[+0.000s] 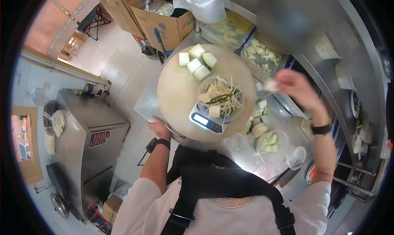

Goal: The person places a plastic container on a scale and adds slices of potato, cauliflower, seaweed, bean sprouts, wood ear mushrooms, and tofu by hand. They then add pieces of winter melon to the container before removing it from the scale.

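A round cutting board (176,95) lies below me, with several white-and-green winter melon chunks (198,62) at its far side. On it, a digital kitchen scale (202,120) bears a clear bowl of bean sprouts (223,93), dark green strips and tan tofu-like cubes. My left hand (159,127) is beside the board's left edge, its fingers closed at a translucent plastic bag (148,100); the grip is partly hidden. To the right of the bowl, my right hand (292,86) is raised and blurred, fingers pinched on a small pale piece (271,86).
Trays of yellow pieces (227,28) and pale crumbly food (260,54) stand at the back right. Beside the board are a bowl of cut melon (271,144) and a clear cup (295,157). Cardboard boxes (162,23) and a steel cabinet (88,140) are on the left.
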